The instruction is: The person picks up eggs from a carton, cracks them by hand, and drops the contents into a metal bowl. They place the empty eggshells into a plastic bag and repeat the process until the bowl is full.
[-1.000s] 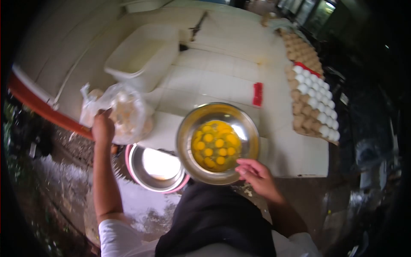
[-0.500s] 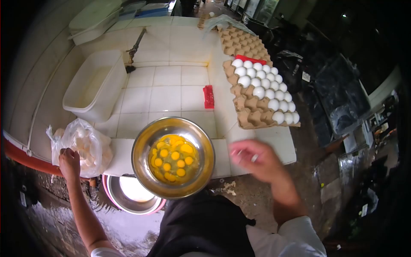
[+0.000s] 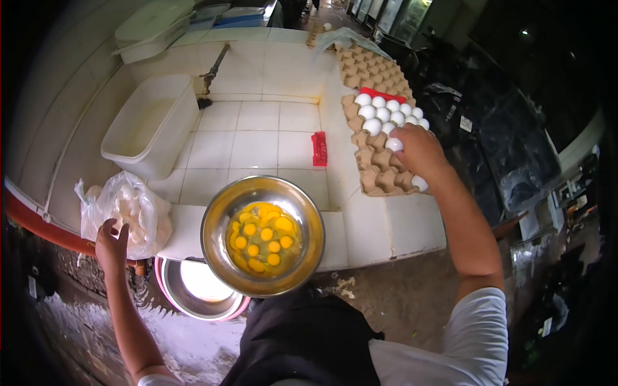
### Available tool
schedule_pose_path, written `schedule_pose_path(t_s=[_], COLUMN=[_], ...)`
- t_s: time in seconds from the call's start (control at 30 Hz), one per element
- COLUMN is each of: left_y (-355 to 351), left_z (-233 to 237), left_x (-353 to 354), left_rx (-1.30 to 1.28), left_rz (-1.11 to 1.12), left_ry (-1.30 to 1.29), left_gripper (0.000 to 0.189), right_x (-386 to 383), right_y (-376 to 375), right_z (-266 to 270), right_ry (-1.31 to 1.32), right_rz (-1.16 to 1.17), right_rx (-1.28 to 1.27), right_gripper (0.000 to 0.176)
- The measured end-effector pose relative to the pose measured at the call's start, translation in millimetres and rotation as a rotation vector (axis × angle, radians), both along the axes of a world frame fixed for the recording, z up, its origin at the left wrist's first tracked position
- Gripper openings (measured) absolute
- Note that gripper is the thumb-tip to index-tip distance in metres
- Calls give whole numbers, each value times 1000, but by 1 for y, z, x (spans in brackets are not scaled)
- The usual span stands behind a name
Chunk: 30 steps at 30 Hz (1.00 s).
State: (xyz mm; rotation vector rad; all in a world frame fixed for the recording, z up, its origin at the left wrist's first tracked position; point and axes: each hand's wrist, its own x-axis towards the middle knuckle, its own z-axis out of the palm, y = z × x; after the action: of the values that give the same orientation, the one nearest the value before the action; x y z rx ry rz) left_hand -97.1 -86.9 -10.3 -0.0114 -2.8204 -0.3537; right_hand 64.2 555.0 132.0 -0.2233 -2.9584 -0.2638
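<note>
My right hand [image 3: 422,152] reaches over the cardboard egg tray [image 3: 373,168], thumb and fingers closed around a white egg [image 3: 394,145]. Several other white eggs [image 3: 382,114] fill the far cups, while some near cups hold none. At the left, my left hand [image 3: 112,246] has its thumb and fingers apart beside a clear plastic bag [image 3: 151,212] of what look like eggshells. Between my hands, a steel bowl [image 3: 215,241] at the counter's front edge holds cracked eggs [image 3: 267,235] with several whole yolks.
A white plastic tub [image 3: 148,125] stands in the tiled basin, near a tap [image 3: 209,76]. One red object [image 3: 319,148] lies by the basin's right wall. Below the counter is a metal pot [image 3: 180,294]. An eggless cardboard tray [image 3: 373,67] lies behind the eggs.
My right hand has moved up and right from beside the bowl to the egg tray and closed on an egg. My left hand's fingers have opened and come off the bag.
</note>
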Motion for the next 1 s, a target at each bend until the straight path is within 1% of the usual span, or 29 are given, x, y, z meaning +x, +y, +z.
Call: schedule_pose_path(t_s=[0.07, 0.1, 0.13, 0.17, 0.2, 0.23, 0.27, 0.3, 0.33, 0.37, 0.4, 0.43, 0.47, 0.5, 0.53, 0.57, 0.6, 0.63, 0.7, 0.73, 0.77, 0.8, 0.83, 0.87, 0.93, 0.97, 1.0], left_y=[-2, 2, -6, -19, -30, -15, -1, 13, 17, 38, 52, 56, 77, 88, 100, 102, 102, 103, 102, 100, 100, 102, 105, 106, 106, 104, 104], left_z=[-2, -3, -11, -25, -31, -21, -14, -13, -16, -2, 5, 1, 13, 5, 3, -8, -22, -29, -44, -54, -59, -58, -54, -47, -46, -50, -49], left_x=[10, 17, 20, 23, 26, 45, 61, 73, 86, 104, 112, 123, 130, 145, 151, 153, 154, 152, 145, 146, 148, 148, 149, 152, 154, 152, 151], left_rx=[172, 294, 297, 644, 983, 1179, 1189, 1236, 1168, 1176, 1015, 1058, 1004, 1160, 957, 847, 737, 725, 208, -2, -60, -117, -118, -83, -47, -27, -7], left_rz=[-82, -128, -127, -201, -268, -231, -169, -301, -262, -369, -566, -496, -482, -593, -706, -764, -820, -843, -886, -991, -893, -790, -802, -800, -797, -828, -858], left_ry=[252, 378, 380, 318, 245, 126, 87, 55, -128, -332, -530, -970, -1269, -1369, -1435, -1491, -1542, -1557, -1440, -1255, -1298, -1337, -1338, -1319, -1302, -1329, -1356], left_gripper=[32, 29, 29, 27, 27, 24, 23, 20, 17, 17, 20, 26, 26, 24, 23, 21, 22, 22, 29, 35, 37, 39, 39, 39, 39, 40, 41], right_x=[6, 12, 19, 28, 38, 54, 70, 80, 107, 129, 143, 159, 175, 184, 189, 197, 202, 203, 204, 206, 206, 206, 212, 219, 218, 217, 215], right_y=[5, 4, 1, -1, 11, 20, -4, -31, -31, -36, -44, -49, -53, -65, -81, -89, -97, -106, -121, -121, -118, -118, -118, -121, -120, -119, -118], right_z=[-3, -1, 0, -1, -14, -21, -10, -2, -10, -20, -32, -43, -48, -48, -49, -52, -61, -65, -69, -81, -100, -108, -107, -105, -106, -107, -108], right_ry=[189, 191, 395, 597, 744, 858, 955, 1134, 1052, 927, 931, 832, 732, 805, 881, 883, 978, 1010, 997, 1012, 1074, 1110, 1017, 920, 916, 915, 921], right_rz=[-28, -26, -83, -141, -67, -110, -296, -284, -242, -174, -188, -142, -91, -195, -298, -348, -424, -481, -570, -582, -444, -307, -363, -397, -338, -338, -323], right_rx=[-77, -74, -213, -357, -727, -905, -1328, -1704, -2020, -2240, -2247, -2412, -2564, -2508, -2447, -2383, -2258, -1997, -1482, -1465, -1192, -919, -812, -696, -563, -563, -497], right_gripper=[33, 33, 33, 34, 33, 27, 25, 32, 38, 41, 41, 42, 43, 44, 44, 44, 43, 43, 42, 42, 43, 44, 45, 41, 41, 41, 41])
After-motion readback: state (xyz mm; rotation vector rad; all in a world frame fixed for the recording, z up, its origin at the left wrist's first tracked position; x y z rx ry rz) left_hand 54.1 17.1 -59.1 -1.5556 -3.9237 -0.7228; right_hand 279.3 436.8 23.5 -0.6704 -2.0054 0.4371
